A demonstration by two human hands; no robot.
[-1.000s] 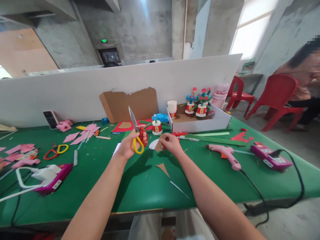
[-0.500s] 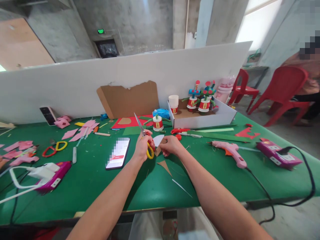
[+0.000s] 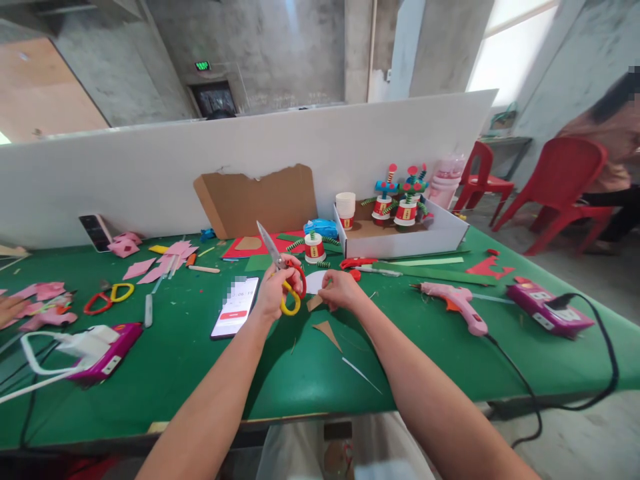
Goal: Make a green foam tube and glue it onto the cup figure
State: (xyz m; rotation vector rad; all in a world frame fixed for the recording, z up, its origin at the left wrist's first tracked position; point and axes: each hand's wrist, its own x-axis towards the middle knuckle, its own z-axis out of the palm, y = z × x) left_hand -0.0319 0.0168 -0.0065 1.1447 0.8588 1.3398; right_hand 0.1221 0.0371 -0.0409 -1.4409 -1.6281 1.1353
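In my left hand [image 3: 274,293] are the scissors [image 3: 291,298], with red and yellow handles and the blades pointing up and away. My right hand [image 3: 340,291] pinches a white paper piece [image 3: 315,282] at its right edge. A small brown piece [image 3: 315,303] shows just below the white one, by my right fingertips. Nearer to me on the green table [image 3: 300,380] lie a brown paper scrap [image 3: 329,335] and a thin white strip [image 3: 362,375]. Beyond my hands stands a paper-cup figure [image 3: 315,247] with green spiral arms.
A phone [image 3: 235,308] lies left of my left hand. At the right are a pink glue gun [image 3: 456,303] and a purple power strip [image 3: 549,308]. Behind, a white box [image 3: 405,245] holds cup figures. Another person's hand [image 3: 11,309] is at the far left.
My left hand has moved slightly left with the scissors, away from the paper. The white piece now shows flatter and wider. Another person's hand has appeared at the far left.
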